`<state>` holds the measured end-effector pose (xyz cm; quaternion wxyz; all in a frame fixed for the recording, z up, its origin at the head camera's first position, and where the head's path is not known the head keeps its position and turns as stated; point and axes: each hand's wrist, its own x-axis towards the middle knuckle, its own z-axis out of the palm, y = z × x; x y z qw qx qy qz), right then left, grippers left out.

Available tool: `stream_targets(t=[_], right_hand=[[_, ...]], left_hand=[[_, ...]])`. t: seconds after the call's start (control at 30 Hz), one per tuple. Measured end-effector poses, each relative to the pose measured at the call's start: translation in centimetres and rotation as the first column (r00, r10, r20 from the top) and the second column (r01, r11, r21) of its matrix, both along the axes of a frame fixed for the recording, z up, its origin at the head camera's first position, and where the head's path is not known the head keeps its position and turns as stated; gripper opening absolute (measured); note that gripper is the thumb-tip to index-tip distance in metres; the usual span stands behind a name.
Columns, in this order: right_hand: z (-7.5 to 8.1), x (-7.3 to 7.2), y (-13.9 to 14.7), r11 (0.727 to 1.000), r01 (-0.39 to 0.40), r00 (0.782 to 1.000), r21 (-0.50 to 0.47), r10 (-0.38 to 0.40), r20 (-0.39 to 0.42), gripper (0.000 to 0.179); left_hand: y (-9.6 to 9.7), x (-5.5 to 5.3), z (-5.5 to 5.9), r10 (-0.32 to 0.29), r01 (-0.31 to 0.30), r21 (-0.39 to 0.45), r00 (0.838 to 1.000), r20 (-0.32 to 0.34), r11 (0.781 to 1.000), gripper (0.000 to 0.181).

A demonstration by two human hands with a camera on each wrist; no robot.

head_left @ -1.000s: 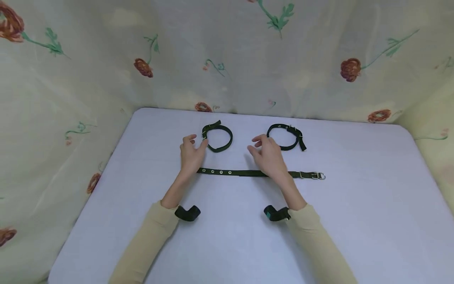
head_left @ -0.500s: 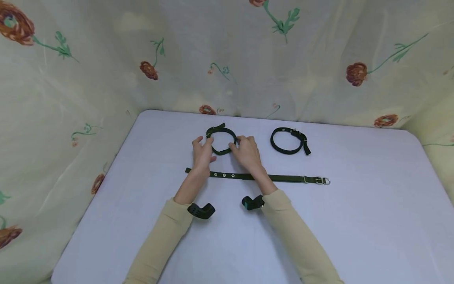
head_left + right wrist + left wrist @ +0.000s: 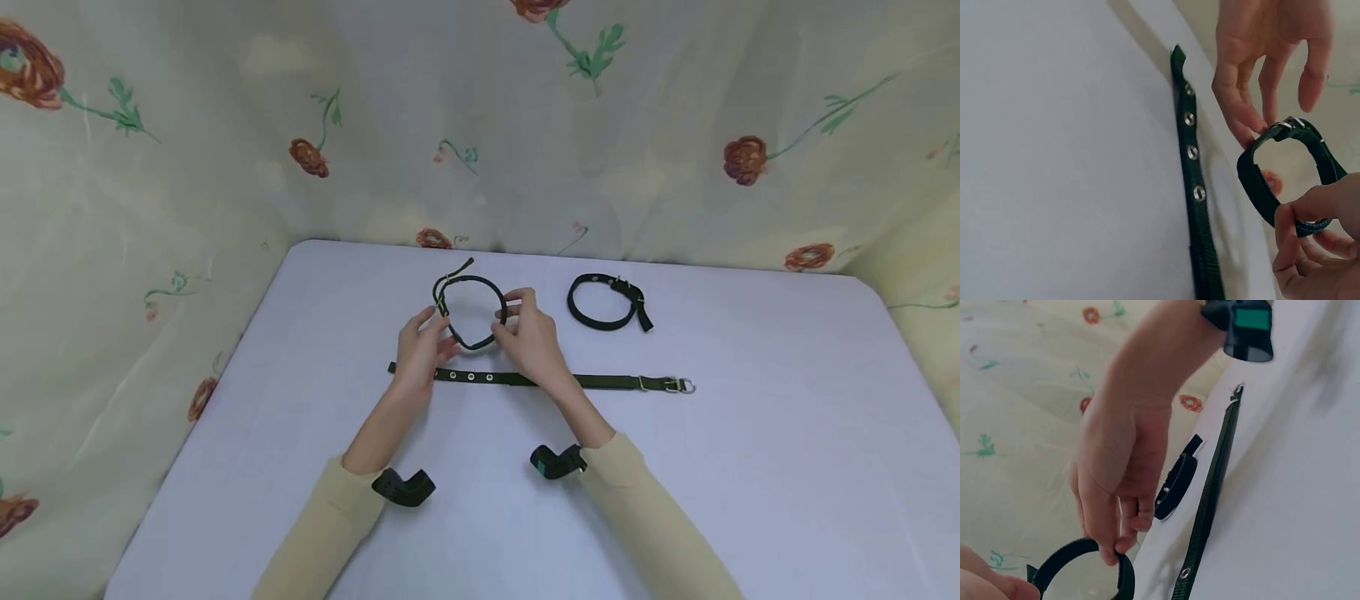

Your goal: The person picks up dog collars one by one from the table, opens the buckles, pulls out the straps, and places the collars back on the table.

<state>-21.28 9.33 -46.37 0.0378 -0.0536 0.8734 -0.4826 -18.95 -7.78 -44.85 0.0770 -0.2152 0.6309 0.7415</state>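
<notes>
Head view: a person in cream sleeves holds a buckled dark green collar raised just above a white table, each hand at one side of the loop. The right hand pinches the collar's right side between thumb and curled fingers; the left hand meets the left side near the metal buckle with its fingertips, the other fingers loosely spread. In the right wrist view the loop stands clear of the surface, its free strap end poking up past the buckle. Directly beneath the hands, a long unbuckled collar strap lies flat across the table, eyelets toward the left end and a metal buckle with a D-ring at the right end. A second buckled collar rests on the table well to the right of the held one, near the back edge. A floral-print cloth hangs behind and at both sides of the table
</notes>
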Motion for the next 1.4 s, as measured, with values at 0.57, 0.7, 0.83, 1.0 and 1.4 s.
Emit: stream_targets(t=[0.57,0.7,0.83,1.0,1.4], right_hand=[[3.1,6.5,2.5,0.995,-0.103,0.994,-0.013,0.103,-0.027,0.027],[2.9,8.3,3.1,0.992,-0.122,0.993,-0.019,0.122,-0.003,0.022],[2.7,10.5,3.5,0.989,-0.143,0.989,-0.042,0.144,0.023,0.017],[2.4,12.8,3.7,0.988,-0.154,0.988,0.002,0.154,-0.005,0.015],[3.6,13.5,4.4,0.997,-0.033,0.996,0.068,0.038,-0.086,0.031]], left_hand=[[-0.6,6.2,1.5,-0.184,0.146,-0.211,0.968,-0.172,0.967,0.054],[-1.1,8.2,1.5,-0.259,0.187,-0.319,0.944,-0.202,0.929,0.049],[-1.1,10.3,1.1,-0.295,0.157,-0.428,0.914,-0.279,0.890,0.038],[-0.8,12.5,0.7,-0.308,0.037,-0.580,0.874,-0.376,0.814,0.025],[0.3,12.8,0.7,-0.446,0.030,-0.713,0.799,-0.404,0.700,0.021]])
